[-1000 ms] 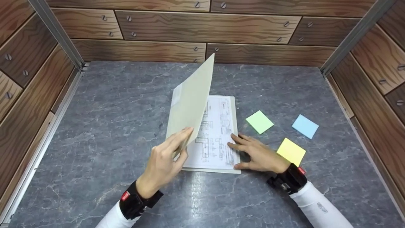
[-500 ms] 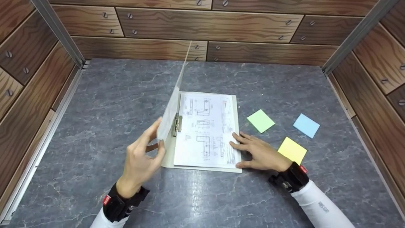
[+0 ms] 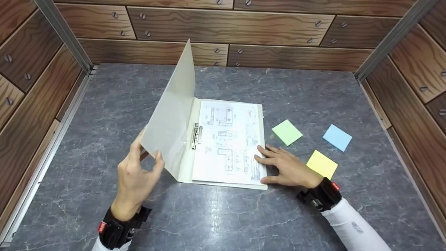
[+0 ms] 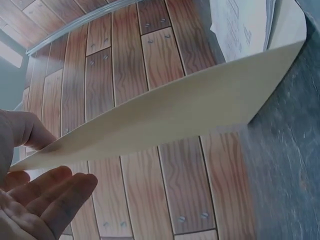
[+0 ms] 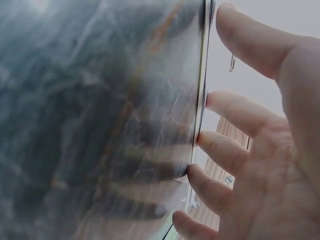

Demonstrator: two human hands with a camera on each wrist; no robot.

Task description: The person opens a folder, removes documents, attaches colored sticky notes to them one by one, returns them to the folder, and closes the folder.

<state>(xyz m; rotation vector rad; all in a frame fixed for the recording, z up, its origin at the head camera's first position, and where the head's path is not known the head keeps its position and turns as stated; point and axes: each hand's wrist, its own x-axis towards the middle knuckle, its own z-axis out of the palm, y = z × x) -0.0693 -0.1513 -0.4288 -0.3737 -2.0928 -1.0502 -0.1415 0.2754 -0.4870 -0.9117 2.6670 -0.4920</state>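
A cream-coloured file folder (image 3: pixel 170 122) lies on the table with its front cover raised and leaning left. Inside, a stack of papers with technical drawings (image 3: pixel 223 139) sits beside a metal clip (image 3: pixel 196 136) at the spine. My left hand (image 3: pixel 134 174) pinches the near outer corner of the cover; in the left wrist view the cover passes between the thumb and the fingers (image 4: pixel 67 195). Spread out, my right hand (image 3: pixel 287 169) rests on the right edge of the folder and papers. In the right wrist view its fingertips (image 5: pixel 202 137) touch that edge.
Right of the folder lie a green sticky-note pad (image 3: pixel 287 132), a blue pad (image 3: pixel 337 137) and a yellow pad (image 3: pixel 321 164), the last close to my right wrist. Wood-patterned walls (image 3: pixel 223 28) bound the dark marbled table (image 3: pixel 122 94) at the back and sides.
My left hand has moved left, swinging the folder's cover from over the papers past upright, which uncovers the drawings and the clip. The right hand has stayed in place.
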